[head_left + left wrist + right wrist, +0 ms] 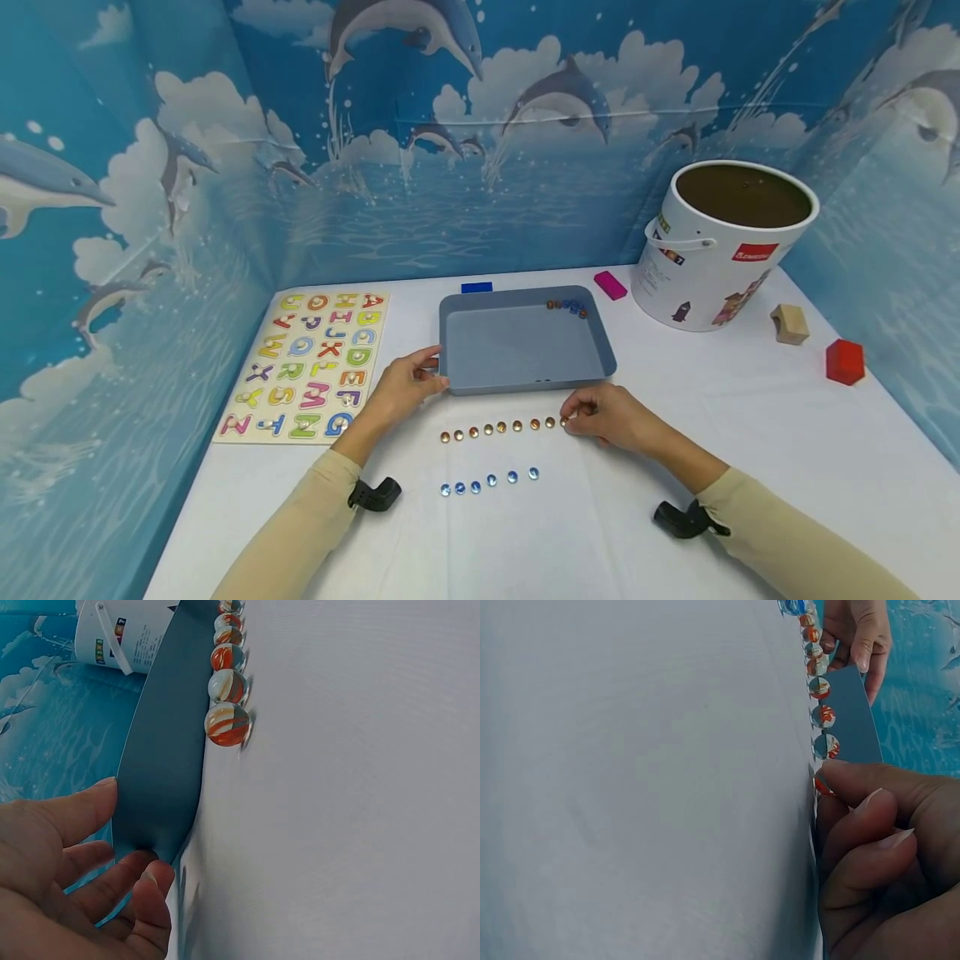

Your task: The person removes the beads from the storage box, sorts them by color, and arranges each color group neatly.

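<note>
My left hand [406, 385] touches the near left corner of a shallow grey tray [517, 342], fingers loosely spread along its rim and side. In the left wrist view, fingertips [105, 791] rest at the tray's edge. My right hand [607, 415] pinches an orange-swirled glass marble [564, 422] at the right end of a row of orange marbles [502, 427] before the tray. Its fingers partly hide that marble [823, 785] in the right wrist view. Closer to me runs a shorter row of blue marbles [491, 481]. More blue and orange marbles [570, 307] lie in the tray's far right corner.
A wooden alphabet puzzle board [300, 367] lies left of the tray. Behind the tray are a blue block [477, 287] and a pink block [610, 285]. A white bucket [697, 267], a wooden arch block [790, 324] and a red block [845, 362] stand at right.
</note>
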